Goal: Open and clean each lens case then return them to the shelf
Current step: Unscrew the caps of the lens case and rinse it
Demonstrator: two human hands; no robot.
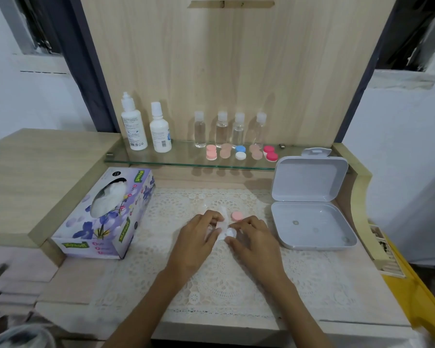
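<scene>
Over the lace mat, my left hand point(201, 231) and my right hand point(252, 234) meet around a pale lens case point(222, 223) and a wad of white tissue point(229, 232). The left fingers hold the case; the right fingers pinch the tissue against it. A loose pink cap point(236, 216) lies on the mat just behind my right hand. On the glass shelf point(161, 160) stand several lens cases: pink point(211, 152), tan point(225, 150), blue and white point(240, 152), tan point(256, 151), red point(270, 153).
A purple tissue box point(106, 214) sits left of the mat. An open grey plastic box point(309, 204) lies to the right. Two white solution bottles point(146, 126) and several clear small bottles point(230, 129) stand at the back of the shelf.
</scene>
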